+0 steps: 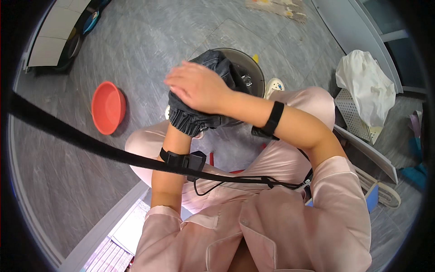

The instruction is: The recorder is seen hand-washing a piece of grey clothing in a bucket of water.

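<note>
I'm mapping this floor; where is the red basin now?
In the head view's left half, the red basin sits on the grey floor, left of the dark garment.

Home interior, red basin (108,108), patterned rug (278,7)

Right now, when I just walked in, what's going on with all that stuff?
Someone in pink clothes is handling a dark garment over a bucket. The left arm goes in through its gathered edge, so the left hand is hidden. The right hand lies flat on top. A red basin sits off to the left.
</note>
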The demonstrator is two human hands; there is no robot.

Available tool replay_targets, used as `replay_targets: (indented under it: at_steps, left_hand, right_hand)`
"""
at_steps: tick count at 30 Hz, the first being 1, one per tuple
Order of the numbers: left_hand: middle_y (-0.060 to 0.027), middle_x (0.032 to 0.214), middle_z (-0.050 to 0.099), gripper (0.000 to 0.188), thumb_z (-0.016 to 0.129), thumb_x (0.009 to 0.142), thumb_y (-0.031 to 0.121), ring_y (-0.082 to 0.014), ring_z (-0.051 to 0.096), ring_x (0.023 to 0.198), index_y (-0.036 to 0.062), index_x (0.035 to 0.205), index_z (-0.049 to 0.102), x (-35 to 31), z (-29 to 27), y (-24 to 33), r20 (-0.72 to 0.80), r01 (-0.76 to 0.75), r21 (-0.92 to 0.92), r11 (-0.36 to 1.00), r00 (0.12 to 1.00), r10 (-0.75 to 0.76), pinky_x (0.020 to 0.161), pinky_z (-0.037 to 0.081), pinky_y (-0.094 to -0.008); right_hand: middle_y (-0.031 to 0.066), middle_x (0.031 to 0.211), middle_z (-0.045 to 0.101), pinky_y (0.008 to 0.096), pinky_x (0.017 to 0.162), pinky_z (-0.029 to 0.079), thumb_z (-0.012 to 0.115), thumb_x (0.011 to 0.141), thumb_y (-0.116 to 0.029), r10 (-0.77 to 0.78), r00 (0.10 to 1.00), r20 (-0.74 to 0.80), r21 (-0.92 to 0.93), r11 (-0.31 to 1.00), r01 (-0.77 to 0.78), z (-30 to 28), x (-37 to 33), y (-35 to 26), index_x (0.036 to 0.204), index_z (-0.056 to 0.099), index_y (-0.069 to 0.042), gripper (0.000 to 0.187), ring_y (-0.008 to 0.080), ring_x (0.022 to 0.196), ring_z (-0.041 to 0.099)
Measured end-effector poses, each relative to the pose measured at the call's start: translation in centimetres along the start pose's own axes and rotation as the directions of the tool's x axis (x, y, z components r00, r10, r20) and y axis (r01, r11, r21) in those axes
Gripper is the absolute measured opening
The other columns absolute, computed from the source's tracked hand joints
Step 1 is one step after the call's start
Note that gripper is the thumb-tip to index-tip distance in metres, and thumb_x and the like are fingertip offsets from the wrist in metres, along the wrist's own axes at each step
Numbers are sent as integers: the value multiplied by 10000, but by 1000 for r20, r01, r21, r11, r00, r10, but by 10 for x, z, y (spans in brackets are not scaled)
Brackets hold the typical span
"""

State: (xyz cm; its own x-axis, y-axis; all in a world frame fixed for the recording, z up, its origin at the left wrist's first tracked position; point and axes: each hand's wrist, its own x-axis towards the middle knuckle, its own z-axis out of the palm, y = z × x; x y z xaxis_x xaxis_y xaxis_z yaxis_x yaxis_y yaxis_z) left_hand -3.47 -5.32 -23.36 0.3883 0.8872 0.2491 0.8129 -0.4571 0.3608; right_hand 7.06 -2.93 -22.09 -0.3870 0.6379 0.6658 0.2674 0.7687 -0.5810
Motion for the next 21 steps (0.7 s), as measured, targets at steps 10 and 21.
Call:
replay_targets:
  at_steps: [10,21]
  left_hand:
    - [-145,1209,549,602,657,676,330,-340,492,1144,91,1213,526,0,5,0,-24,-27,-12,1000,999,26,1002,366,-420]
    - [-143,1209,549,605,658,675,329,-341,491,1145,92,1215,525,-9,0,-2,-24,-25,-20,999,999,24,1007,362,-418]
  right_hand:
    - [129,919,651,422,847,469,541,838,-158,-4,1000,-6,72,997,4,5,-1,-16,895,644,-44,164,325,895,599]
    - [102,837,618,465,936,436,473,867,-143,-35,977,-209,5,999,36,20,-5,-10,843,592,-19,174,306,821,592]
